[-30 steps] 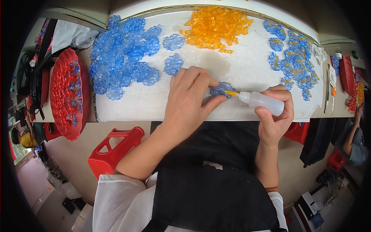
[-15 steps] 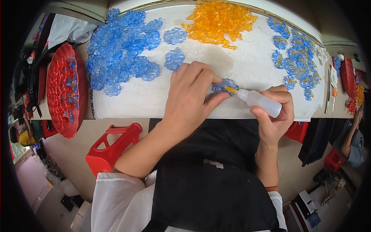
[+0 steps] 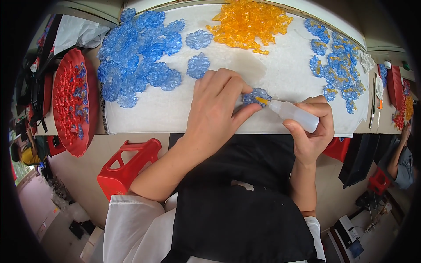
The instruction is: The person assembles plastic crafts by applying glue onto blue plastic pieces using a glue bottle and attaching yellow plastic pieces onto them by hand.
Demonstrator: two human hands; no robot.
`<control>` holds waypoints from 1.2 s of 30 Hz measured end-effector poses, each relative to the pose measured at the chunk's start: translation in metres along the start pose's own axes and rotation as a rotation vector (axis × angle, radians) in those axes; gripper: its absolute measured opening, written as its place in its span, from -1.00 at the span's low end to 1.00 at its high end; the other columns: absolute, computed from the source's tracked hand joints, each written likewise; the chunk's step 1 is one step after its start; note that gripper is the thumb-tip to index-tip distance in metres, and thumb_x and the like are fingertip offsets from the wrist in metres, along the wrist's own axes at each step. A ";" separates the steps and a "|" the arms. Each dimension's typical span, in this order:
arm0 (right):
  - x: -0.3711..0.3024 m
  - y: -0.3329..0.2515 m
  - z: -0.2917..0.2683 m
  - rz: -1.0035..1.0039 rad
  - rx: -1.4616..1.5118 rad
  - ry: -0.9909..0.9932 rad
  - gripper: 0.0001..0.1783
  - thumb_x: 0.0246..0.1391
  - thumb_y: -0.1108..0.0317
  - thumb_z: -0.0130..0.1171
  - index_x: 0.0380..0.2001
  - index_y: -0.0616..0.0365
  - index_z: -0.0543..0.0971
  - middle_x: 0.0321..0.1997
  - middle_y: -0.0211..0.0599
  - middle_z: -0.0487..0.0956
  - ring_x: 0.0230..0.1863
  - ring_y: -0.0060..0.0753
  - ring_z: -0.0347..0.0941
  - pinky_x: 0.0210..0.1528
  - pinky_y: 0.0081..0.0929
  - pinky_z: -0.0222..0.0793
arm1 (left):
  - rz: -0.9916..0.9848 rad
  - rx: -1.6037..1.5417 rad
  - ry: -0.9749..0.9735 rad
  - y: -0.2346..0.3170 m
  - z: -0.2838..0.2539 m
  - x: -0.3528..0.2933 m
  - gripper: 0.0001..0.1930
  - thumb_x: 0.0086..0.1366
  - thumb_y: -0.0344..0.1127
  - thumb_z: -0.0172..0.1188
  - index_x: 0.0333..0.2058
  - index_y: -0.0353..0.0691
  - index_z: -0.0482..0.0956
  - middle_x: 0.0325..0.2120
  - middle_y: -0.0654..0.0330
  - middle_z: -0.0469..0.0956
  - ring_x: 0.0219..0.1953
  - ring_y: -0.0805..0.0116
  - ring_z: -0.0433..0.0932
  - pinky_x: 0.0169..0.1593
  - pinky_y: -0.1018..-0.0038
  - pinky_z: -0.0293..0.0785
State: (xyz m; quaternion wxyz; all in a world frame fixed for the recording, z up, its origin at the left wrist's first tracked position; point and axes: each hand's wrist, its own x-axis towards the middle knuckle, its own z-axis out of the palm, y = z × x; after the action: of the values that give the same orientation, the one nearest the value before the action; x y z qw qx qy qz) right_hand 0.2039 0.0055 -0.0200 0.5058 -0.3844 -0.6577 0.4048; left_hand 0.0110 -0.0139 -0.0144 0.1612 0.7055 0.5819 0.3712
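A translucent blue flower-shaped plastic piece [image 3: 262, 93] lies on the white sheet in front of me, with a yellow-orange part on its middle. Thumb and fingers of my left hand [image 3: 217, 103] pinch this piece at its left edge. In my right hand [image 3: 316, 120] is a small white squeeze bottle [image 3: 298, 115], tilted so that its nozzle meets the yellow part or comes very close to it. Two single blue flowers [image 3: 198, 65] rest just beyond my left hand. The underside of the held piece is hidden.
A big heap of blue flowers [image 3: 140, 57] spreads at the left, and orange plastic pieces [image 3: 250, 24] pile up at the back. Blue flowers with yellow parts [image 3: 340, 65] lie at the right. Beyond the left table end stands a red tray [image 3: 91, 105] of red pieces; below is a red stool [image 3: 129, 166].
Both hands stay almost in the same place. The bottle's tip has shifted very slightly over the yellow part.
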 end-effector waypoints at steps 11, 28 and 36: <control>0.000 0.004 -0.012 0.076 0.264 0.164 -0.64 -0.23 0.52 0.34 -0.34 0.22 0.39 -0.31 -0.21 0.46 -0.32 -0.52 0.35 -0.25 -0.65 0.28 | -0.004 -0.058 0.016 0.000 -0.007 0.013 -0.69 -0.15 -0.38 0.39 -0.37 -0.24 0.52 -0.36 0.18 0.44 -0.29 0.22 0.40 -0.23 0.42 0.32; 0.017 -0.014 -0.005 0.383 0.371 0.008 -0.76 -0.07 0.62 0.18 -0.31 0.24 0.38 -0.39 -0.35 0.47 -0.42 -0.58 0.40 -0.35 -0.66 0.34 | 0.115 -0.151 -0.063 0.012 -0.012 0.034 -0.87 -0.03 -0.50 0.26 -0.44 -0.23 0.56 -0.50 0.19 0.56 -0.44 0.22 0.54 -0.39 0.43 0.43; 0.023 -0.034 -0.003 0.610 0.261 -0.316 -0.90 -0.08 0.50 0.25 -0.44 0.27 0.55 -0.47 -0.44 0.55 -0.41 -0.76 0.39 -0.34 -0.75 0.30 | 0.169 -0.438 -0.132 0.014 -0.014 0.001 -0.84 -0.08 -0.55 0.25 -0.44 -0.24 0.57 -0.45 0.16 0.54 -0.38 0.19 0.54 -0.30 0.41 0.44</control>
State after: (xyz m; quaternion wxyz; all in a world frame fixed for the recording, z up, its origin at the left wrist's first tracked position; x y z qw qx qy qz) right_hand 0.1995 0.0148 0.0199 0.2989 -0.4279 -0.5257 0.6717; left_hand 0.0107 -0.0193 0.0043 0.3165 0.7226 0.4143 0.4538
